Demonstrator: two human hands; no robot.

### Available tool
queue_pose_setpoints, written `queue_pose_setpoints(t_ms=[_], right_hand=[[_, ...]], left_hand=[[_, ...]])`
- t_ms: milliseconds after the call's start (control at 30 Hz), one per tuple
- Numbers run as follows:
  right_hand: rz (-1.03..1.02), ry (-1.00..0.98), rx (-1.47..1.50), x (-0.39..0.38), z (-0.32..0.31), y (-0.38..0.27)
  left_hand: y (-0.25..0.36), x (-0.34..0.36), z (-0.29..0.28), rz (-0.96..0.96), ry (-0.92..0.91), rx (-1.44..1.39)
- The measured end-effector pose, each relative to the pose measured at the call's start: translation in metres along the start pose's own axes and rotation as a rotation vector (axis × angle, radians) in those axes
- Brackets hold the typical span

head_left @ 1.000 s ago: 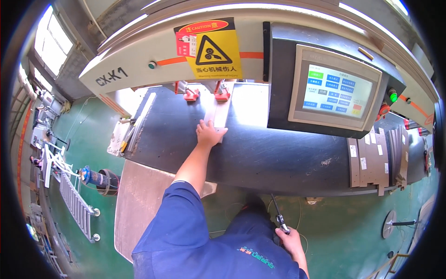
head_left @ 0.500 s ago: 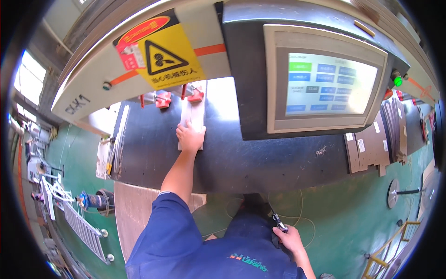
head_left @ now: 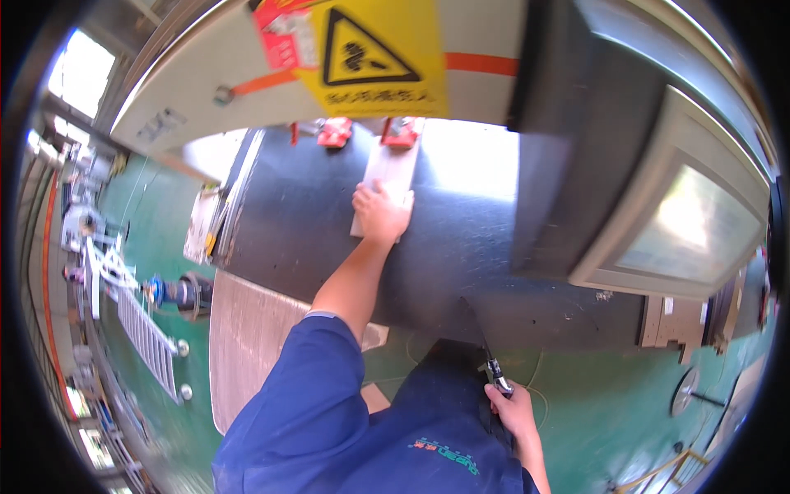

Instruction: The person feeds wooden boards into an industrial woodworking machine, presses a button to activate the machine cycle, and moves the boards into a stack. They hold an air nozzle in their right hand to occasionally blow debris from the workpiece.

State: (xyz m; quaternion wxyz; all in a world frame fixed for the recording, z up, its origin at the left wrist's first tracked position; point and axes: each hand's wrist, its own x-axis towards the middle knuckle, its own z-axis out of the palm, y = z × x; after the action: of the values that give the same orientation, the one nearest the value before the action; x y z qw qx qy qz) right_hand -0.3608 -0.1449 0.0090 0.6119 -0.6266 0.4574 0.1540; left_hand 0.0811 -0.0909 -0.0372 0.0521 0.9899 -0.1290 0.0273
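Note:
A narrow pale board (head_left: 395, 165) lies on the dark worktable, its far end under a red clamp foot (head_left: 401, 133). My left hand (head_left: 384, 216) is on its near part, fingers and thumb closed across its width; the fingertips are partly blurred. Low at my right side, my right hand (head_left: 515, 409) is wrapped round an air blow gun (head_left: 499, 379) with a dark grip and metal body. The gun's thin dark nozzle points up toward the table's front edge. A second red clamp foot (head_left: 334, 132) stands left of the board.
Overhead spans a machine beam with a yellow warning sign (head_left: 374, 62). A screen panel (head_left: 687, 210) hangs at the right. Brown panels (head_left: 671, 321) are stacked at the table's right end. A wooden sheet (head_left: 255, 333) stands below the table's left front; a hose (head_left: 539, 379) trails on the green floor.
The view has shifted, so the table, clamps and screen appear displaced. My left hand still holds the board and my right hand still holds the blow gun, its long nozzle now plainer.

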Motion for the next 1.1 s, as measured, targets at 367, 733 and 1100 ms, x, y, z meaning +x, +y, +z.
queue_pose_setpoints(t_ms=[367,733,1100], right_hand=[[-0.087,-0.081,0.030,0.024,-0.011,-0.052],[-0.099,-0.122,0.007,0.029,-0.009,-0.053],[-0.142,-0.038,-0.260,0.019,-0.002,-0.064]], left_hand=[[0.006,-0.004,0.002,0.001,0.130,-0.059],[0.004,-0.011,0.004,0.007,0.171,-0.041],[0.015,0.057,-0.030,-0.209,-0.487,0.012]])
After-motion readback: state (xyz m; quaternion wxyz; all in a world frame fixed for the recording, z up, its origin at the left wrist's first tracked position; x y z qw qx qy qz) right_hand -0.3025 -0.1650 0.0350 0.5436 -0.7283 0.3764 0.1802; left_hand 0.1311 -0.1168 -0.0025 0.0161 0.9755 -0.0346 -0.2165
